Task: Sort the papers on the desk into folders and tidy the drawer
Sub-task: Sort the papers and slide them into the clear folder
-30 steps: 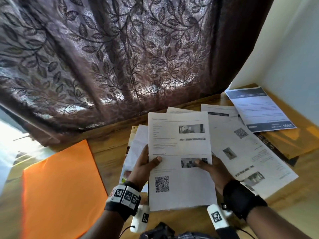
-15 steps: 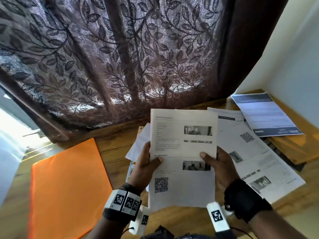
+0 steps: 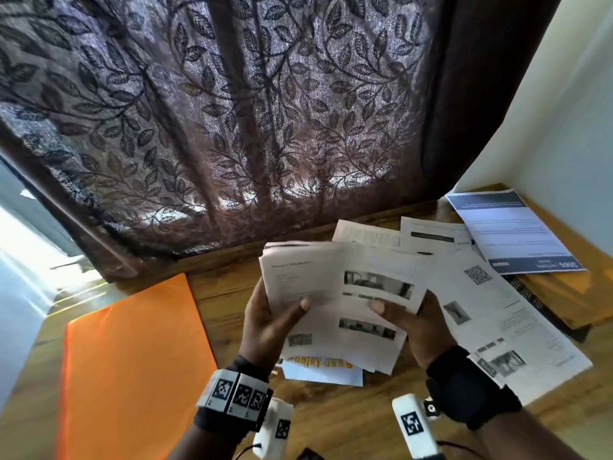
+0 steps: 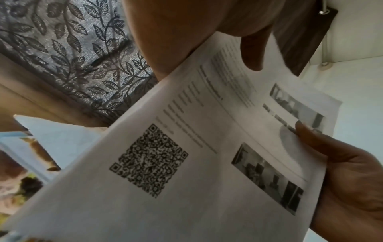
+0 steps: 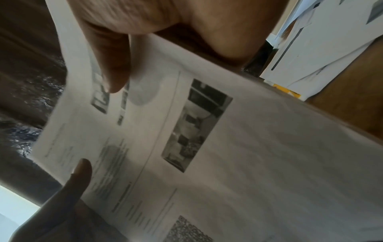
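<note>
I hold a white printed sheet with photos and a QR code above the wooden desk, in the middle of the head view. My left hand grips its left edge, thumb on top. My right hand grips its right edge, thumb pressed on the print. The sheet tilts and looks folded or bent across its middle. The wrist views show the same sheet close up with both thumbs on it. An orange folder lies flat at the left.
More printed papers spread over the desk to the right, one with a dark blue header near the wall. A coloured leaflet lies under the held sheet. A dark leaf-pattern curtain hangs behind the desk.
The held sheet has tilted back and bent, with its top edge turned away from me. Both hands have moved slightly up and closer together.
</note>
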The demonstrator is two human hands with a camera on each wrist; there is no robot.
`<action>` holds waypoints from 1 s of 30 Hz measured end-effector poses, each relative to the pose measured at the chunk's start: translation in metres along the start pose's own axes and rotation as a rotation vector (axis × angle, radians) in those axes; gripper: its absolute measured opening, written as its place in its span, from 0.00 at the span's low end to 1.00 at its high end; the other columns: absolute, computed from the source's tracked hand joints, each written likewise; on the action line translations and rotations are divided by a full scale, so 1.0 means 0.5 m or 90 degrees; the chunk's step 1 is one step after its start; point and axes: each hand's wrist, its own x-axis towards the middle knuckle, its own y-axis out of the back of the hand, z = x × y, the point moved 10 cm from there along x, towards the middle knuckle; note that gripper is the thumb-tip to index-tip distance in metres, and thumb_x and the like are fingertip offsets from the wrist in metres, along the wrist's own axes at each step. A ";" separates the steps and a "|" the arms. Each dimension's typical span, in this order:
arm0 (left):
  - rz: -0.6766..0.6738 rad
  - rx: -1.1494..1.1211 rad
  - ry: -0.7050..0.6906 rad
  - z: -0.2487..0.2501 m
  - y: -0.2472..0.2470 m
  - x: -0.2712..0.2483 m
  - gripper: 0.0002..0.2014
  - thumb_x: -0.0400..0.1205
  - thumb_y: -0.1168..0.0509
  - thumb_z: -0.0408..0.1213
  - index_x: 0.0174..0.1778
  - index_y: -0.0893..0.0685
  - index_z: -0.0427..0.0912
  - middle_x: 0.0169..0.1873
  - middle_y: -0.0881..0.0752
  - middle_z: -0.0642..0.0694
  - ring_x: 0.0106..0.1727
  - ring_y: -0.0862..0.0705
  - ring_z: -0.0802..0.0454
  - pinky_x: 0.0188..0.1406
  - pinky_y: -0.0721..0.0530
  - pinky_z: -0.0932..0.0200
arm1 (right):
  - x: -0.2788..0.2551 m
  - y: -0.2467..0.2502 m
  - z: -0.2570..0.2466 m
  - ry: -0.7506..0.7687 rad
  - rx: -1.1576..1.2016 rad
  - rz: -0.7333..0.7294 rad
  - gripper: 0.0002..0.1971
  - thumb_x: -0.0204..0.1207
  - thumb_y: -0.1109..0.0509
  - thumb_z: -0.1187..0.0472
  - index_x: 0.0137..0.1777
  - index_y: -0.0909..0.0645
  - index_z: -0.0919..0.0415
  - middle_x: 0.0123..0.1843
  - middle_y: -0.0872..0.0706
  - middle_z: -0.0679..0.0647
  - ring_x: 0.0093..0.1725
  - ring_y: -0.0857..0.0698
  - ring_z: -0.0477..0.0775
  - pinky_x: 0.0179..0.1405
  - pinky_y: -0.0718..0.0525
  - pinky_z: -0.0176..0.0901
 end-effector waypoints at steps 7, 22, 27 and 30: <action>-0.020 -0.001 0.026 -0.027 0.021 -0.014 0.29 0.67 0.20 0.36 0.63 0.19 0.33 0.53 0.10 0.34 0.54 0.11 0.37 0.46 0.10 0.44 | -0.025 -0.009 0.036 -0.031 -0.065 -0.029 0.17 0.73 0.23 0.73 0.57 0.14 0.53 0.51 0.06 0.45 0.54 0.09 0.47 0.46 0.12 0.37; -0.074 0.207 0.058 -0.101 0.026 -0.017 0.18 0.69 0.24 0.63 0.52 0.09 0.62 0.51 0.07 0.48 0.54 0.10 0.44 0.52 0.10 0.35 | -0.035 -0.001 0.106 -0.068 -0.103 -0.026 0.11 0.77 0.24 0.50 0.58 0.12 0.44 0.57 0.09 0.41 0.61 0.12 0.43 0.57 0.14 0.37; -0.094 0.332 0.118 -0.129 0.016 0.019 0.25 0.70 0.25 0.65 0.52 0.09 0.49 0.47 0.07 0.51 0.51 0.09 0.50 0.50 0.10 0.39 | -0.016 0.060 0.110 -0.095 -0.174 0.067 0.15 0.74 0.25 0.42 0.53 0.12 0.51 0.49 0.07 0.47 0.53 0.11 0.46 0.45 0.17 0.39; -0.107 0.403 0.096 -0.125 -0.001 0.050 0.11 0.76 0.25 0.50 0.39 0.14 0.46 0.35 0.11 0.55 0.36 0.13 0.56 0.36 0.12 0.46 | -0.005 0.115 0.103 -0.100 -0.170 0.123 0.05 0.77 0.24 0.54 0.50 0.10 0.52 0.45 0.06 0.45 0.51 0.10 0.44 0.45 0.16 0.36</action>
